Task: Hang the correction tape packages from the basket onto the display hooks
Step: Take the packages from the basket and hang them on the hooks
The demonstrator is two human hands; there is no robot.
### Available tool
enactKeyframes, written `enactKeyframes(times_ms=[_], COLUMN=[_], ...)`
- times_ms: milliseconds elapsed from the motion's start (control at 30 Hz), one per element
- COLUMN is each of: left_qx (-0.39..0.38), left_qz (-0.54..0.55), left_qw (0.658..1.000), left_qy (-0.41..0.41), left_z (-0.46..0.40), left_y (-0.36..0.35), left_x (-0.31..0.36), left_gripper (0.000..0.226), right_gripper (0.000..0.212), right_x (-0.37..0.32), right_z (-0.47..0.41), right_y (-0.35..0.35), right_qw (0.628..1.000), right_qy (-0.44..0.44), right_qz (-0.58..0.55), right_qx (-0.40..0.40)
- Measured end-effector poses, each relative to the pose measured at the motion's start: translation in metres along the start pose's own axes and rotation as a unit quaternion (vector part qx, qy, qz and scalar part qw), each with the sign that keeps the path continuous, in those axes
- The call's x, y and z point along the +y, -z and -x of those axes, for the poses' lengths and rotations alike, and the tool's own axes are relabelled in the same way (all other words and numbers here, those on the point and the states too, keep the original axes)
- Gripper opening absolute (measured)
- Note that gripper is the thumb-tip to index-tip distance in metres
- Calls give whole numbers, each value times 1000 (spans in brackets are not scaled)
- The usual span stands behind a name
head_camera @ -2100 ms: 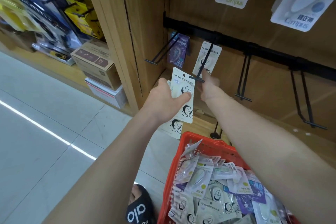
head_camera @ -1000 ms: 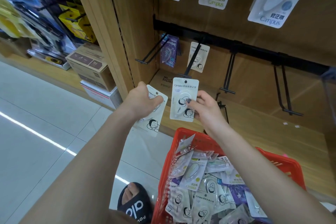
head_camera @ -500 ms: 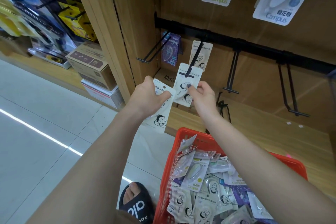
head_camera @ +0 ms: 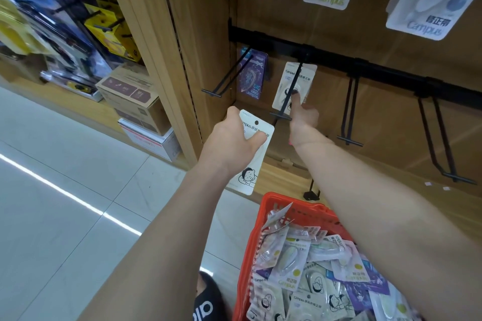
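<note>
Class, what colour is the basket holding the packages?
Orange-red basket, shown in the head view.

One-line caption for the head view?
Right hand pushes a package along the hook; left hand holds another package.

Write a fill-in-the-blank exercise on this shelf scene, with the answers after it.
1. The left hand grips a white ____.
2. The right hand touches the package on the hook with one ____.
3. The basket is coloured ____.
4. The purple package hangs to the ____ of that hook.

Answers: package; finger; red; left
</note>
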State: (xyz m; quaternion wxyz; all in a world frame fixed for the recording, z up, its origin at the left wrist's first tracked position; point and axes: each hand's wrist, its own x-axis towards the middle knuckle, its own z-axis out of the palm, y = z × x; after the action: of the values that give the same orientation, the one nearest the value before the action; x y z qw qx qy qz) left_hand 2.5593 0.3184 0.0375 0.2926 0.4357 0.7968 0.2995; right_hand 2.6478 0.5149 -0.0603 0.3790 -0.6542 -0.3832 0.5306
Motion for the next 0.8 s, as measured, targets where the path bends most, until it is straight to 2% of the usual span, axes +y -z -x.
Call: enactKeyframes(times_ms=[133, 267, 333, 400, 467, 567, 667, 800], left_qx=[2, 11, 18, 30, 43, 42, 26, 11], left_qz=[6, 29, 51, 64, 70, 71, 59, 51], left_qw=[1000, 1000, 998, 997, 997, 997, 998, 998], left_qy=[1, -5, -5, -5, -4, -6, -13, -18], left_z=[-3, -5, -7, -7, -7, -6, -2, 0], left_y=[0, 1, 3, 4, 5, 6, 5, 7], left_x=[-2, -8, -10, -12, -15, -18, -19, -18], left_gripper=[36, 33, 31, 30, 30, 31, 31, 32], right_gripper=[81, 80, 60, 38, 36, 37, 28, 28], right_x=[3, 17, 28, 37, 41, 34, 25, 22], right_z=[-9, 21, 52, 88, 116, 139, 149, 153], right_y=[0, 11, 21, 35, 54, 73, 78, 78], right_qw=[999, 997, 989, 964, 935, 907, 905, 917], right_qy=[-36, -59, -76, -84, -75, -48, 4, 31], right_qz=[9, -17, -53, -95, -127, -133, -72, -30], right_qx=[-8, -48, -117, -233, -323, -397, -420, -397])
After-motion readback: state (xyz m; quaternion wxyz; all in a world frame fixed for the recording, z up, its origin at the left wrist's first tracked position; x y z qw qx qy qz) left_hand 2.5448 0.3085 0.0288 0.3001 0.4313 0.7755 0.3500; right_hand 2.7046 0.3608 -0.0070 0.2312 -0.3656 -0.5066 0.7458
